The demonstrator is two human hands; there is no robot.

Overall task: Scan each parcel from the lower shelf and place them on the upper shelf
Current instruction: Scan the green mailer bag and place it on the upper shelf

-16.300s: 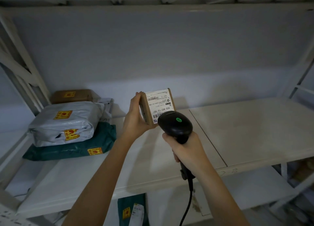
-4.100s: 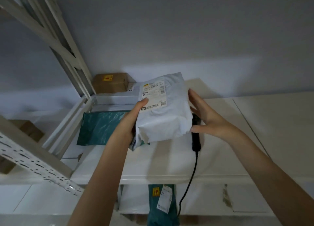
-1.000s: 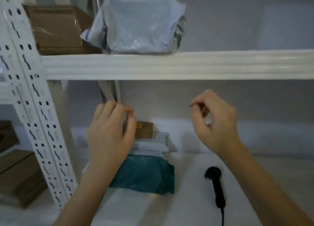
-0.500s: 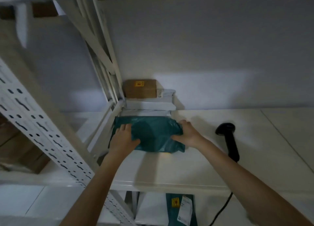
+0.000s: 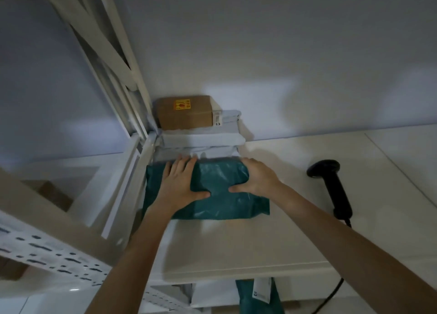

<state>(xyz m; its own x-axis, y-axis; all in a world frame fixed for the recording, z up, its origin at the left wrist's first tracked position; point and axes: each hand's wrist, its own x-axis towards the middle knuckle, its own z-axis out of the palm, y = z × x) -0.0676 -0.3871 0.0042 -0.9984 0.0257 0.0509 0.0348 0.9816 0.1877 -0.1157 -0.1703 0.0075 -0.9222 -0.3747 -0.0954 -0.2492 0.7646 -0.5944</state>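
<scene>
A dark green poly mailer parcel lies flat on the white shelf near its left end. My left hand rests on its left part, fingers over the far edge and thumb on top. My right hand grips its right far corner, thumb pressing the top. Behind it lie stacked grey mailer parcels, and a brown cardboard box with a yellow sticker sits on them against the wall. A black corded barcode scanner lies on the shelf to the right, untouched.
White perforated shelf uprights and diagonal braces stand at the left. Below the shelf's front edge a green parcel with a white label shows. Brown boxes sit on a neighbouring rack to the left.
Over the last second both hands came down from below the upper shelf onto the green parcel. Since half a second ago they have closed further around its far edge.
</scene>
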